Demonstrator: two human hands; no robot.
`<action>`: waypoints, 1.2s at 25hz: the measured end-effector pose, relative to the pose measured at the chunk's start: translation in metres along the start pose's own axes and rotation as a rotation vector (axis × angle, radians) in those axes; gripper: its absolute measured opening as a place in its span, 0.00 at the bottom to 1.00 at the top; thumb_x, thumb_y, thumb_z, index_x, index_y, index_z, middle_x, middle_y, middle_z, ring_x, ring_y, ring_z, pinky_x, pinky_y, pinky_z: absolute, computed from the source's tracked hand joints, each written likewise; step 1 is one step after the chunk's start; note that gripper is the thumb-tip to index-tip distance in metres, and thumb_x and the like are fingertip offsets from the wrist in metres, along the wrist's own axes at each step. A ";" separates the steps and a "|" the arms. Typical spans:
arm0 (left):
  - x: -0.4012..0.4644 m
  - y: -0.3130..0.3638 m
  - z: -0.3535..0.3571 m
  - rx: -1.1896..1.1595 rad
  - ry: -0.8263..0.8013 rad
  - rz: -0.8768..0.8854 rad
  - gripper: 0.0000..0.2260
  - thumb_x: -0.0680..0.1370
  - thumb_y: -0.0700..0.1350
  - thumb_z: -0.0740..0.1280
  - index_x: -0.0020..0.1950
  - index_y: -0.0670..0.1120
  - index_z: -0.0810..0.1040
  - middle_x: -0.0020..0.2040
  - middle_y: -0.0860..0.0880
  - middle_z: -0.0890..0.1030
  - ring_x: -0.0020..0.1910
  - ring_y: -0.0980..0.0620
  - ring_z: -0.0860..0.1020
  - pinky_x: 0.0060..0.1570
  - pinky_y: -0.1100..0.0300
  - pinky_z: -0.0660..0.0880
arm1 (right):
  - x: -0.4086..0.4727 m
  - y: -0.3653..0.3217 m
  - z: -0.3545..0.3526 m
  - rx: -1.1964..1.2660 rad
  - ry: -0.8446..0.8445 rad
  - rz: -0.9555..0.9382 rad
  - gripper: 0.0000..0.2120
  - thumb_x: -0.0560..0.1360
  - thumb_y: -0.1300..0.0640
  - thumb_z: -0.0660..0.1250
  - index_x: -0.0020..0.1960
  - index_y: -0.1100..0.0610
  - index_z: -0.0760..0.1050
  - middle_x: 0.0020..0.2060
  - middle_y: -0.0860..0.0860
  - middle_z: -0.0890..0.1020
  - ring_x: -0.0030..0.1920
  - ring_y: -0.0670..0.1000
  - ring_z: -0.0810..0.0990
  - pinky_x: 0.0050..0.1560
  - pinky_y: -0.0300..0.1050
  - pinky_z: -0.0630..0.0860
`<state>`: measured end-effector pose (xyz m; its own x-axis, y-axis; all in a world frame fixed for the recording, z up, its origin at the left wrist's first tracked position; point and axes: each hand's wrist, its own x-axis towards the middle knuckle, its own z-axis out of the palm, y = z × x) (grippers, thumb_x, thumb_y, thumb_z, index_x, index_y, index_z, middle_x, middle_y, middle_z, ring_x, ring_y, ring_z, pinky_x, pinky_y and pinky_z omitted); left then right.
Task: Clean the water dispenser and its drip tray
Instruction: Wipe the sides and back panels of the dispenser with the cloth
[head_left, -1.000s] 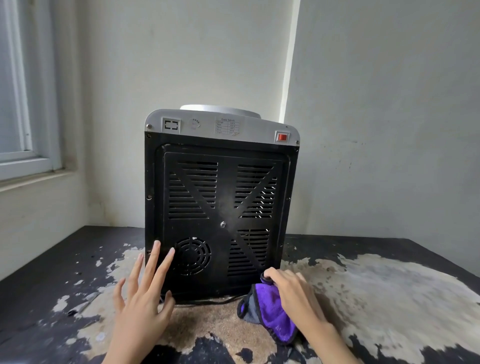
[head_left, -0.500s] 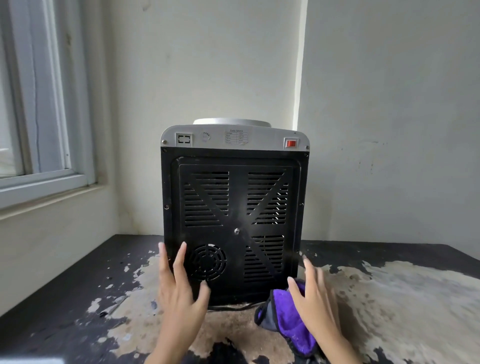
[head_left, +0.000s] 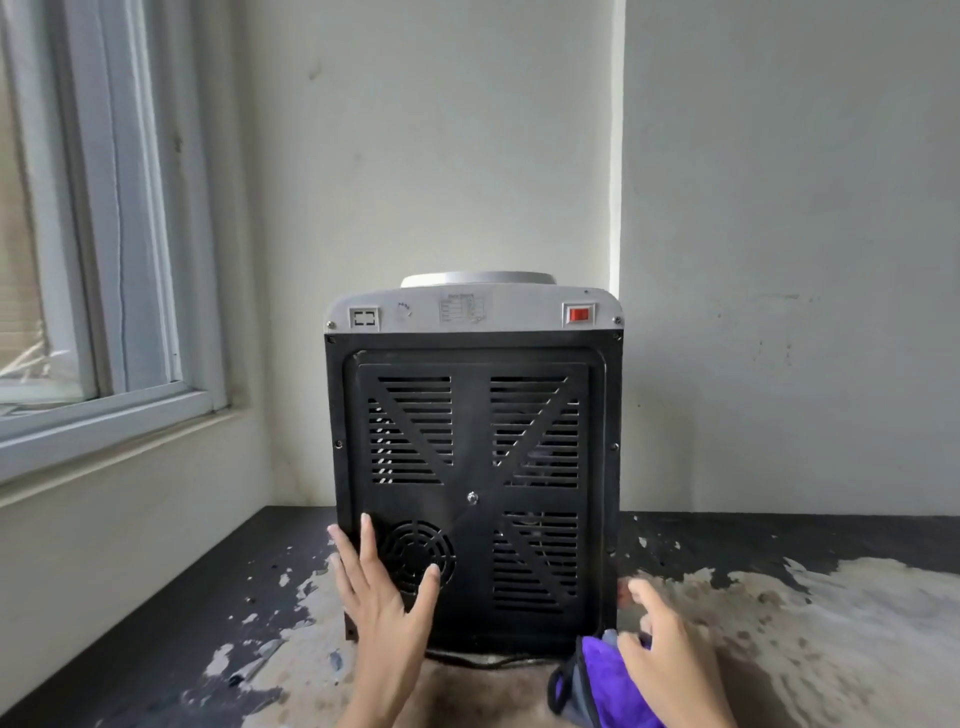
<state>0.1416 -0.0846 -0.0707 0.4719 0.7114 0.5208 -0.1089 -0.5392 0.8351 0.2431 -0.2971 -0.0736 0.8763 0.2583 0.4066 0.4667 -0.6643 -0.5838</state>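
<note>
Fingers (head_left: 366, 540) of left hand (head_left: 387, 618) spread flat on water dispenser (head_left: 472, 488) back panel.
Purple cloth (head_left: 605, 686) is touched by right hand (head_left: 670, 660), fingers loosely curled; dispenser is stood on worn table (head_left: 805, 623), back facing camera.

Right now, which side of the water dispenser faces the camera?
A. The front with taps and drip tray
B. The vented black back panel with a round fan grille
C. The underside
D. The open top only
B: the water dispenser shows its black slotted back panel, with the round fan grille at lower left and a red switch on the grey top strip; no taps or drip tray are visible.
</note>
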 end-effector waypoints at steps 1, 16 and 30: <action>0.004 -0.004 -0.001 -0.020 -0.003 0.014 0.39 0.62 0.68 0.54 0.70 0.65 0.44 0.73 0.62 0.34 0.76 0.54 0.38 0.68 0.64 0.37 | 0.001 0.004 0.003 0.000 0.039 -0.019 0.21 0.69 0.63 0.66 0.61 0.51 0.75 0.21 0.46 0.69 0.25 0.41 0.68 0.41 0.36 0.69; 0.004 -0.027 -0.035 0.026 -0.053 -0.016 0.36 0.66 0.63 0.57 0.71 0.59 0.47 0.73 0.58 0.43 0.76 0.55 0.45 0.73 0.53 0.47 | -0.008 0.005 -0.034 -0.153 -0.091 -0.321 0.26 0.57 0.23 0.57 0.46 0.37 0.59 0.42 0.36 0.69 0.45 0.38 0.71 0.43 0.29 0.69; 0.094 0.051 -0.085 -0.269 -0.200 -0.149 0.20 0.82 0.52 0.54 0.75 0.53 0.60 0.72 0.54 0.66 0.70 0.55 0.64 0.71 0.53 0.59 | 0.055 -0.182 0.026 -0.125 0.931 -0.438 0.32 0.59 0.59 0.79 0.60 0.52 0.71 0.57 0.54 0.71 0.58 0.57 0.71 0.50 0.56 0.66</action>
<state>0.1059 -0.0067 0.0360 0.6585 0.6571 0.3669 -0.2396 -0.2791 0.9299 0.2092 -0.1434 0.0369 0.1690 -0.1143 0.9790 0.6597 -0.7248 -0.1985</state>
